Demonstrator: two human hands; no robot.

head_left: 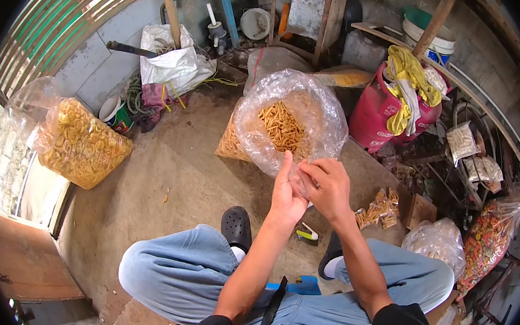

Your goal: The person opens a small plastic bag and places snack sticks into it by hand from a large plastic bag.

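A large clear plastic bag [323,104] of brown stick-shaped snacks [282,128] stands on the floor before me, its mouth wide and facing up. Just at its near rim, my left hand [289,196] grips thin clear plastic [299,184], thumb pointing up. My right hand [329,186] pinches the same plastic from the other side, fingers curled. It looks like a small plastic bag, though the hands partly hide it. Near my right forearm, several small packed bags of snacks [380,209] lie on the floor. A green-and-white tool [307,232], perhaps a cutter, lies below my hands.
Another big bag of yellowish snacks [82,144] leans at the left. A red container [379,105] draped with yellow cloth stands at the right. Bags of colourful snacks [492,238] and clear plastic [437,246] sit by my right knee. A white sack [171,68] stands at the back.
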